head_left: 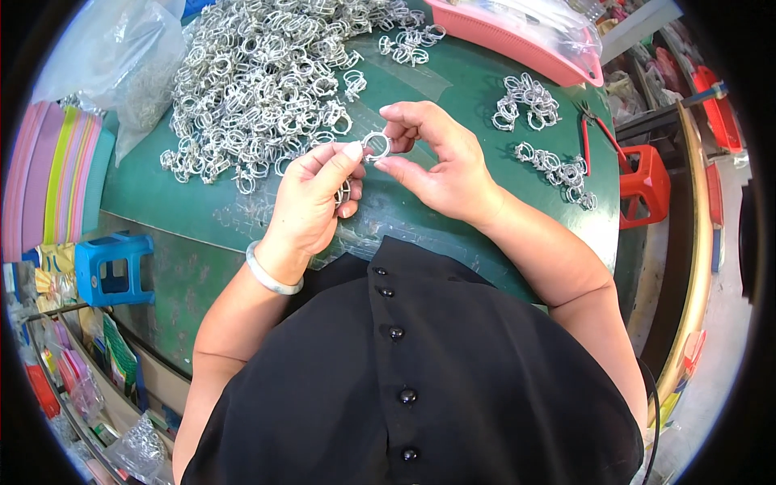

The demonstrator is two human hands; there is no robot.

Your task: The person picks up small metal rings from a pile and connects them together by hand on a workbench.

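A silver-coloured metal ring (377, 145) is held up over the green table, in front of my chest. My left hand (311, 194) pinches its left edge between thumb and finger, and more rings (343, 192) show tucked under the curled fingers. At the ring's right side is my right hand (440, 153), thumb at its lower edge and a fingertip at its right edge. The right index finger stays raised, apart from the ring. Beyond both hands spreads a large heap of similar silver rings (259, 73).
Two smaller groups of rings (525, 101) lie right of my hands, beside red-handled pliers (587, 141). A pink tray (517, 44) stands at the far right of the green table (453, 206). Plastic bags (121, 69) lie far left. Blue (115, 271) and red (647, 187) stools flank the table.
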